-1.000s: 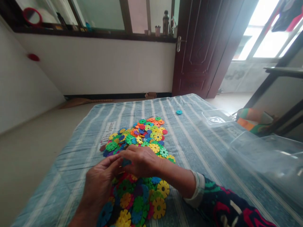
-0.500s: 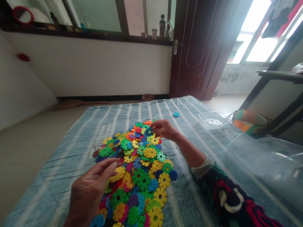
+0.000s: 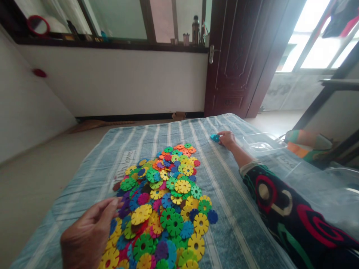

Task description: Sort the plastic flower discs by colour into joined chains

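A pile of notched plastic building discs (image 3: 182, 186) in yellow, green, blue, orange, red and purple spreads over the striped cloth. Away from the pile, at its far right, my right hand (image 3: 227, 139) pinches a blue disc (image 3: 214, 138) just above or on the cloth; another blue disc seems to lie against it, though the two are hard to separate. My left hand (image 3: 88, 228) is at the pile's near left edge, thumb and fingers pressed together beside some purple discs (image 3: 126, 201). Whatever its fingertips may hold is hidden.
The blue striped cloth (image 3: 230, 186) covers the surface under the discs. A clear plastic container (image 3: 263, 144) stands right of my right hand, and a larger clear bin (image 3: 322, 190) lies beyond my right sleeve. Behind are a white wall and a dark red door (image 3: 232, 56).
My right hand has moved from the pile's far end rightward to the lone blue disc, carrying a blue disc. My left hand has drawn back to the left along the pile.
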Tool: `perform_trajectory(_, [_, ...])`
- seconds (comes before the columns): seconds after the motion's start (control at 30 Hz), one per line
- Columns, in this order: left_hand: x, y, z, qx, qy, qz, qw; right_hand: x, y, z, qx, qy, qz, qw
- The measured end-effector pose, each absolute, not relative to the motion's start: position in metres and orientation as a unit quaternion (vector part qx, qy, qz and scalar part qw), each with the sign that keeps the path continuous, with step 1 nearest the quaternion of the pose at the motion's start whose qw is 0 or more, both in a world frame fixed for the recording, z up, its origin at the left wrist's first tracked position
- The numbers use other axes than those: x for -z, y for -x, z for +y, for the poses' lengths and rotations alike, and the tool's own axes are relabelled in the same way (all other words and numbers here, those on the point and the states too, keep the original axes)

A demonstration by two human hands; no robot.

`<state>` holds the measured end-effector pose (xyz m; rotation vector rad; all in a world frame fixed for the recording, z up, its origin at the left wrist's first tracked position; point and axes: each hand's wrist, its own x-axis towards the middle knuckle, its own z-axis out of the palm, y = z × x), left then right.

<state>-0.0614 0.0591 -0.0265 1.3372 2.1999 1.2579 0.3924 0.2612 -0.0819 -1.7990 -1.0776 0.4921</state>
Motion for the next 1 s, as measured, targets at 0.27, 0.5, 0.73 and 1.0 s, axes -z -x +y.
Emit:
perform_trajectory(0.27, [0.030,0.065,0.064,-0.407,-0.450,0.779,0.156,0.086,-0.403,0.277,-0.191,0.767,-0.444,0.422])
perform_trajectory(0.5, [0.031,0.062,0.065,-0.415,-0.441,0.775,0.179,0.080,-0.397,0.268,-0.170,0.784,-0.448,0.396])
perform_trajectory(0.73, [0.035,0.065,0.065,-0.427,-0.466,0.761,0.147,0.071,-0.388,0.255,-0.117,0.790,-0.469,0.378])
perform_trajectory(1.0, [0.046,0.073,0.068,-0.434,-0.482,0.747,0.145,0.071,-0.374,0.234,-0.081,0.803,-0.463,0.366])
